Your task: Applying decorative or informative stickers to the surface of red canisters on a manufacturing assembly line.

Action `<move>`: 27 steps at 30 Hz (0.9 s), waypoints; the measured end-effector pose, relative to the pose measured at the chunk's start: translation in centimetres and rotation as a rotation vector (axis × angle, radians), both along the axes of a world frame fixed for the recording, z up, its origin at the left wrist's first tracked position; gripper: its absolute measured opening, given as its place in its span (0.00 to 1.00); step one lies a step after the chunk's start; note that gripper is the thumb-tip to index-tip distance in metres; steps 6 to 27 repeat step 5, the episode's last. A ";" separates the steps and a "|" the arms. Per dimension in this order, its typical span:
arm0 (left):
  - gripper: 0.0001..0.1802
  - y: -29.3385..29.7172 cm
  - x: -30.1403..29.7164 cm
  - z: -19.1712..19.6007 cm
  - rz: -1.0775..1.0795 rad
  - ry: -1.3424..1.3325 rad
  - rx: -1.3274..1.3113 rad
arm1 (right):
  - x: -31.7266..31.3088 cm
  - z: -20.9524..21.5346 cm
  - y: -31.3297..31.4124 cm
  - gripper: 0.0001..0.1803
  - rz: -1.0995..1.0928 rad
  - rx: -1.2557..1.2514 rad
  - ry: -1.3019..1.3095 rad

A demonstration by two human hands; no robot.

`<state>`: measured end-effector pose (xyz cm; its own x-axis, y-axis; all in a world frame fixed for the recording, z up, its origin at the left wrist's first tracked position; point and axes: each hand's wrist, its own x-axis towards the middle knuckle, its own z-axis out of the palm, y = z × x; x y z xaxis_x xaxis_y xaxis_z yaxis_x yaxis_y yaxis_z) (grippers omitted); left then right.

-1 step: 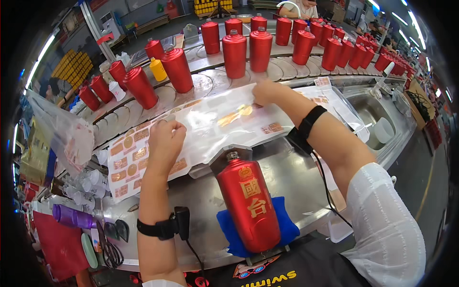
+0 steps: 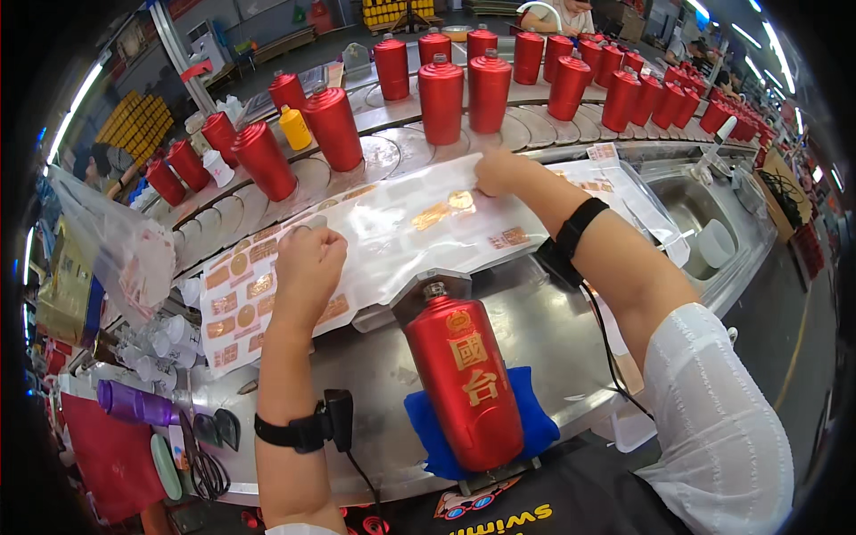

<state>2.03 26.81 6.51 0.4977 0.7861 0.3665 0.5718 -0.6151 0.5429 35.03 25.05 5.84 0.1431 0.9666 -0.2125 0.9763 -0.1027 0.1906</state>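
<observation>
A white sheet with rows of gold stickers (image 2: 223,303) spreads across the bench under both hands, its surface glossy. Curled fingers close my left hand (image 2: 309,267) over its left part; what they pinch is hidden. At its far right edge my right hand (image 2: 499,172) is closed on the sheet, the fingertips mostly out of sight. Between the hands shines a gold sticker (image 2: 444,210). Nearer me a red bottle (image 2: 464,383) with gold characters lies tilted on a blue cloth (image 2: 533,410), its neck against a metal holder (image 2: 437,278). Neither hand touches the bottle.
A curved conveyor (image 2: 392,160) carries several red bottles (image 2: 441,102) and a yellow bottle (image 2: 294,129) beyond the sheet. Small white cups (image 2: 174,339) and a purple bottle (image 2: 138,403) sit left. At right is a metal sink (image 2: 687,209). Black cables hang from both wrist straps.
The nearer red bottles have shifted slightly right along the conveyor. My right hand and the gold sticker have moved a little right. My left hand is almost still.
</observation>
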 end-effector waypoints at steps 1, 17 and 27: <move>0.11 -0.5 -0.4 0.0 0.002 -0.001 -0.002 | 0.6 -0.8 -0.3 0.21 -0.139 0.074 -0.002; 0.12 -2.9 -1.9 1.8 0.007 0.035 0.049 | -0.5 0.8 -0.3 0.22 -0.086 0.028 0.002; 0.12 -2.9 -1.9 1.8 0.007 0.035 0.049 | -0.5 0.8 -0.3 0.22 -0.086 0.028 0.002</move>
